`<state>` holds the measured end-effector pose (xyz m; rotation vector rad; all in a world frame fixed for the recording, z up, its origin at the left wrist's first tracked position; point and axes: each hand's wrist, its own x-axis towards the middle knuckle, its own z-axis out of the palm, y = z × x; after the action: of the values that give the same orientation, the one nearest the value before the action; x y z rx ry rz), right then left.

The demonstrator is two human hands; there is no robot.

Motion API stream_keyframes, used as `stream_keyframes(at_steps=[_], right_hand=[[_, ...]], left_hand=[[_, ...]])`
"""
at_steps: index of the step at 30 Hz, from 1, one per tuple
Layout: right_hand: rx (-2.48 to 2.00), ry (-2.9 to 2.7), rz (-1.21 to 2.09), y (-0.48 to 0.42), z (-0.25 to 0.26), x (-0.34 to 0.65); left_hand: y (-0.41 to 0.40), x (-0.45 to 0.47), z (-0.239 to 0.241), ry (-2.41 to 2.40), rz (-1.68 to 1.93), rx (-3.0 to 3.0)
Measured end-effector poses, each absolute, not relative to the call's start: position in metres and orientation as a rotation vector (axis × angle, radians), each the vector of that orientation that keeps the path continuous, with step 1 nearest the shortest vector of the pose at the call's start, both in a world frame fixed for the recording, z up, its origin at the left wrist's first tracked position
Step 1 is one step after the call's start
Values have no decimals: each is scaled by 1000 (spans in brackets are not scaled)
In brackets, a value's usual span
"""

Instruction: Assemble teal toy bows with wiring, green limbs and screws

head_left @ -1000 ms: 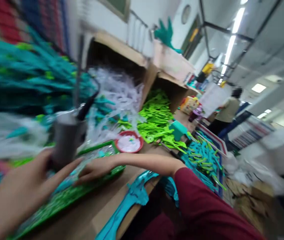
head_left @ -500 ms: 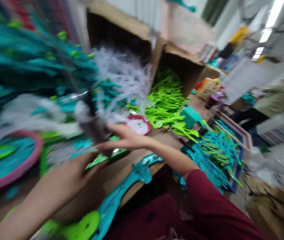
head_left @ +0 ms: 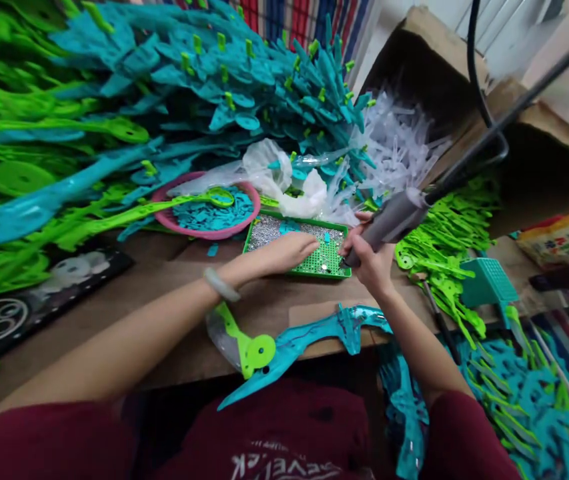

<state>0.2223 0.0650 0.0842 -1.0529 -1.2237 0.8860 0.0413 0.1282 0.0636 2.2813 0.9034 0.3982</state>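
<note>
Right hand (head_left: 371, 263) wrapped tight round a grey driver (head_left: 394, 217), tip angled down at the near right corner of the green screw tray (head_left: 334, 270). Left hand (head_left: 289, 252) lies flat on that tray, fingers together and lightly curled, just left of the driver tip, covering some of the small silver screws (head_left: 274, 230).

Judgement: the step reads as picking a screw onto the tip. It would go best with the left hand steadying the tray, the driver brought nearer upright over one screw, and the black hose (head_left: 479, 73) kept slack so it does not tug the tip aside.

Below both hands, at the tabletop (head_left: 164, 300) edge: a teal-and-green toy part (head_left: 294, 343), partly in clear film. Beyond the left hand: a pink bowl (head_left: 164, 200) of teal bits. Right of the right hand: loose lime parts (head_left: 444, 247) spilling from a cardboard box (head_left: 539, 167). Heaps of teal and green parts fill the far left.
</note>
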Motion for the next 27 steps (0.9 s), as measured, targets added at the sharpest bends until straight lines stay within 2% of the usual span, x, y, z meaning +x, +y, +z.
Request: stream_keyframes(at_steps=[4, 7, 10, 14, 27], right_hand=[[-1033, -1133, 825, 77, 64, 198], [-1044, -1157, 908, 86, 45, 180], [-1021, -1142, 963, 92, 31, 172], [-966, -1155, 981, 98, 23, 169], [-934, -1188, 873, 102, 18, 164]], left_hand=[[85, -11, 72, 1095, 795, 2312], [28, -64, 46, 955, 973, 2437], [-26, -102, 10, 773, 841, 2546], [-63, -105, -18, 702, 681, 2701], [-61, -59, -24, 782, 939, 2897]])
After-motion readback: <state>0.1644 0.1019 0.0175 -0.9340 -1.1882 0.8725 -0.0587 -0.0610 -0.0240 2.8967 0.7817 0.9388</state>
